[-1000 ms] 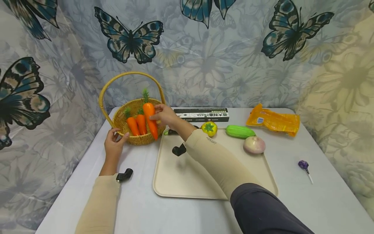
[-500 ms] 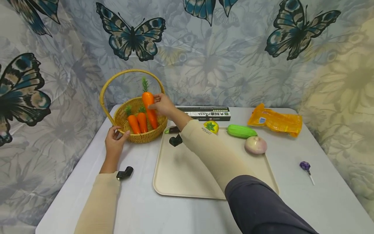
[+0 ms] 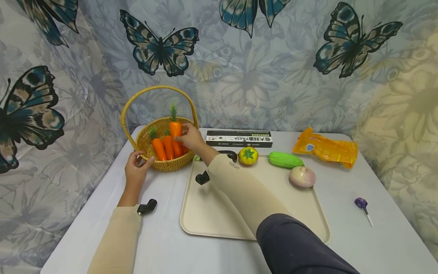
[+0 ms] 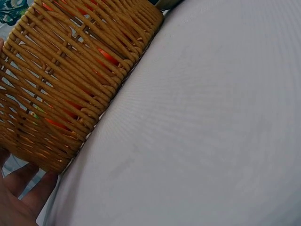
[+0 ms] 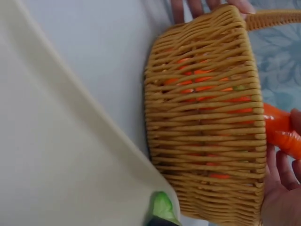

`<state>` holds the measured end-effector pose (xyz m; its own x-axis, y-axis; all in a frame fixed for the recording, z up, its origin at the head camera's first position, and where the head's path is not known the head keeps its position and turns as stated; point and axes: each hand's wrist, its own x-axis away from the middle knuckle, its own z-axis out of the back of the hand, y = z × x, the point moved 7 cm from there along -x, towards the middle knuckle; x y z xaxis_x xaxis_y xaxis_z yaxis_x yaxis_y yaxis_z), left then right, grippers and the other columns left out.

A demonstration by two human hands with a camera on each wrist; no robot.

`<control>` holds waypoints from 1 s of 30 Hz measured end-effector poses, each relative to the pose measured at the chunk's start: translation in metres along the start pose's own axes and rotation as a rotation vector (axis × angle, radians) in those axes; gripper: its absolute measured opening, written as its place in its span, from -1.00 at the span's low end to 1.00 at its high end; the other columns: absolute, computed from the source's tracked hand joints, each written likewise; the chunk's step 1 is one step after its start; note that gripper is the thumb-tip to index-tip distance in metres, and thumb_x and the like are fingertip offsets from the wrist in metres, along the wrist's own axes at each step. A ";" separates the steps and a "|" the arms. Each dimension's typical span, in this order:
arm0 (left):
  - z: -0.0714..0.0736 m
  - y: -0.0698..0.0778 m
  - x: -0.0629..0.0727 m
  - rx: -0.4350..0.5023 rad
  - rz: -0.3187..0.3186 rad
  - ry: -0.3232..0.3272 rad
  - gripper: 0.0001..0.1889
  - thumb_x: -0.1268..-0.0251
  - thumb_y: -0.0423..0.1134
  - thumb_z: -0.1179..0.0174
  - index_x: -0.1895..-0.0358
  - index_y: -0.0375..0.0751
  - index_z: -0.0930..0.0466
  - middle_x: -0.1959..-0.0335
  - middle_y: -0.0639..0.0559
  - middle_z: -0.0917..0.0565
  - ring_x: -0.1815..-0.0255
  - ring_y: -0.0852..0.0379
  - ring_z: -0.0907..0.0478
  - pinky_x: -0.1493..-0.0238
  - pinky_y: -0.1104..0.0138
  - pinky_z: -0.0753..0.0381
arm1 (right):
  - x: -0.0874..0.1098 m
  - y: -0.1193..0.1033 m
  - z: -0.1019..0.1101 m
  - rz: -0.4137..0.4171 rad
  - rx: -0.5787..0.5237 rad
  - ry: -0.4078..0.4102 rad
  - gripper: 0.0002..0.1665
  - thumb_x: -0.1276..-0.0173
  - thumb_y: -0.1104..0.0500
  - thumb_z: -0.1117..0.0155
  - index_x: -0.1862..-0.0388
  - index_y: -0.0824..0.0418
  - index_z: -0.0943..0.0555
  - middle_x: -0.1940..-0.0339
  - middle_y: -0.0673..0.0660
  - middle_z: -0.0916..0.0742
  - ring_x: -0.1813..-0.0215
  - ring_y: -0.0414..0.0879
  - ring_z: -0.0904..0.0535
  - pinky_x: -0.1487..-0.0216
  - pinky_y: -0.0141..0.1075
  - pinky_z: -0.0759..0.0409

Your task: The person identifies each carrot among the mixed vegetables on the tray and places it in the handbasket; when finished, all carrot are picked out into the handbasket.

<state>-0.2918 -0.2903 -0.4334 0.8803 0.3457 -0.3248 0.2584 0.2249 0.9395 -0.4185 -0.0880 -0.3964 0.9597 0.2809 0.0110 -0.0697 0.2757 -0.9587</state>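
A wicker basket [image 3: 171, 166] with a tall handle stands at the back left of the table, and several orange carrots [image 3: 159, 148] lean inside it. My left hand [image 3: 135, 171] grips its near left rim, thumb over the edge; in the left wrist view, fingers [image 4: 42, 190] touch the woven side. My right hand [image 3: 192, 139] pinches one carrot [image 3: 175, 130] near its leafy top, at the basket's right side. That carrot is upright, its lower part down among the others. From the right wrist view, the weave hides most of the carrots.
A beige tray [image 3: 219, 217] lies right of the basket, under my right forearm. Along it are a dark eggplant [image 3: 230, 154], a yellow round fruit [image 3: 248, 155], a cucumber [image 3: 285, 160] and an onion [image 3: 302, 177]. Behind are a pasta box [image 3: 239, 139] and orange packet [image 3: 325, 147]; a lollipop [image 3: 361, 203] lies right.
The right hand's carrot has gone from hanging over the basket's front rim to inside the basket, then lower among the other carrots. My left hand stays on the rim. The head view shifts slightly.
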 end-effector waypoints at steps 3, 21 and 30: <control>-0.001 -0.001 0.000 -0.002 0.000 0.001 -0.49 -0.18 -0.34 -0.37 -0.09 -0.55 -0.37 -0.31 -0.39 -0.31 -0.35 -0.29 -0.27 -0.25 -0.15 -0.34 | 0.002 0.000 0.000 0.015 0.131 -0.005 -0.25 -0.21 0.17 -0.47 -0.35 0.17 -0.36 0.09 0.08 -0.63 0.12 -0.07 -0.59 0.29 -0.32 -0.66; 0.000 -0.030 -0.017 0.029 0.036 0.014 -0.44 -0.15 -0.28 -0.42 -0.12 -0.46 -0.37 -0.34 -0.29 -0.31 -0.41 -0.15 -0.24 -0.28 -0.04 -0.36 | 0.012 0.002 0.021 0.066 0.035 -0.025 -0.34 -0.27 0.22 -0.41 -0.33 0.18 -0.41 0.11 0.13 -0.62 0.18 0.09 -0.67 0.27 -0.25 -0.69; 0.035 0.012 -0.019 -0.026 0.031 0.106 -0.50 -0.27 -0.16 -0.32 -0.22 -0.17 -0.39 -0.38 -0.19 -0.34 -0.26 -0.05 -0.45 -0.11 0.36 -0.54 | 0.053 0.013 0.093 0.193 0.046 0.001 -0.36 -0.27 0.27 -0.40 -0.31 0.25 -0.42 0.07 0.24 -0.65 0.13 0.01 -0.66 0.17 -0.18 -0.70</control>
<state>-0.2915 -0.3265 -0.4125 0.8402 0.4475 -0.3063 0.2196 0.2356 0.9467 -0.3935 0.0160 -0.3816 0.9276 0.3314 -0.1723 -0.2651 0.2589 -0.9288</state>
